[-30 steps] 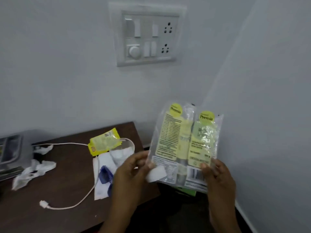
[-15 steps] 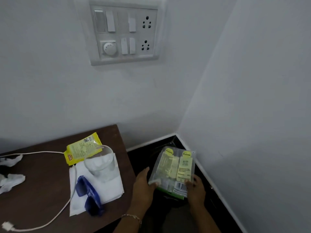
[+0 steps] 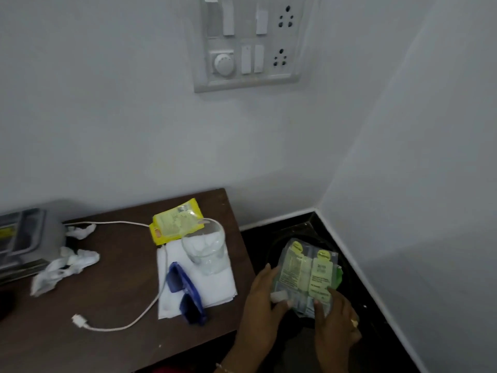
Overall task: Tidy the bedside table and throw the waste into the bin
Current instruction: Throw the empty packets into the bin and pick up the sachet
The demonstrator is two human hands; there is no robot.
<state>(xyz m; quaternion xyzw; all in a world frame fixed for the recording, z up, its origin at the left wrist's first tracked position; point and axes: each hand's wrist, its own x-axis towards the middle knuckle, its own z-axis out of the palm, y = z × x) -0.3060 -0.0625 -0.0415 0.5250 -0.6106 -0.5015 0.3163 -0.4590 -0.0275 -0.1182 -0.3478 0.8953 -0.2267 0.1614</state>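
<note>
The clear plastic packet (image 3: 306,273), held up in front of the wall a second ago, has come down and now sits low over the black bin (image 3: 274,239), which stands on the dark floor just right of the bedside table (image 3: 121,278). Both hands have gone down with it. The left hand (image 3: 262,294), off the table's right edge, grips the packet's lower left side with curled fingers and also pinches a small white scrap (image 3: 278,296) against it. The right hand (image 3: 336,321), further right of the table, holds the lower right corner, thumb on the printed face and fingers behind. The packet stands nearly upright, its yellow-green labels facing the camera, and something green (image 3: 339,275) shows behind it inside the bin. On the table's right half lies a white napkin (image 3: 217,285), with a drinking glass (image 3: 204,249) and blue sunglasses (image 3: 185,292) on it. A yellow wrapper (image 3: 174,220) lies at the table's back edge, touching the glass. A white cable (image 3: 121,324) loops across the table's middle. Two crumpled tissues (image 3: 64,267) lie on the table's left side, beside a grey box (image 3: 24,238) at its left end.
</note>
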